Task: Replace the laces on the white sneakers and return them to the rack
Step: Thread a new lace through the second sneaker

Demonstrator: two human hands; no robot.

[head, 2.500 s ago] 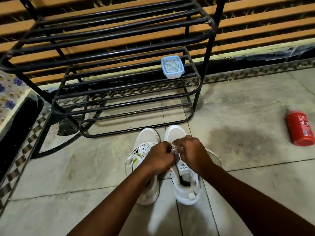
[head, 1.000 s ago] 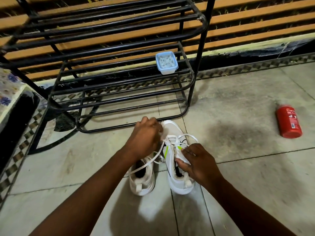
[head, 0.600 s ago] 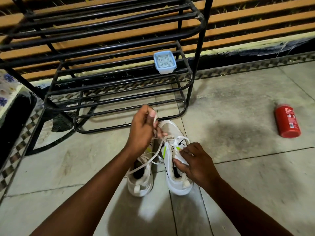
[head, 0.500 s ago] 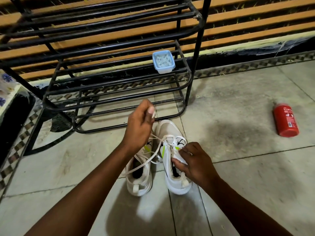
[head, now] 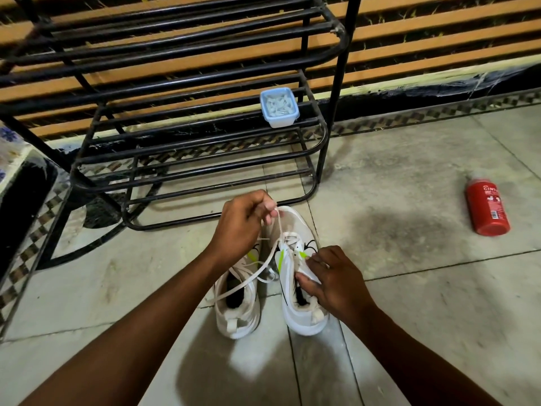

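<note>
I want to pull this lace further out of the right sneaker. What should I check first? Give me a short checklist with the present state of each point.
1. Left hand pinches the flat white lace: ok.
2. Right hand holds the right white sneaker at its tongue: ok.
3. Lace clear of the left white sneaker: not ok, it drapes across the opening.
4. Lace free of knots at the eyelets: cannot tell.
5. Room on the black metal rack beside the pale blue plastic box: ok.
6. Sneakers clear of the red cylindrical can: ok, it lies apart to the right.
</note>
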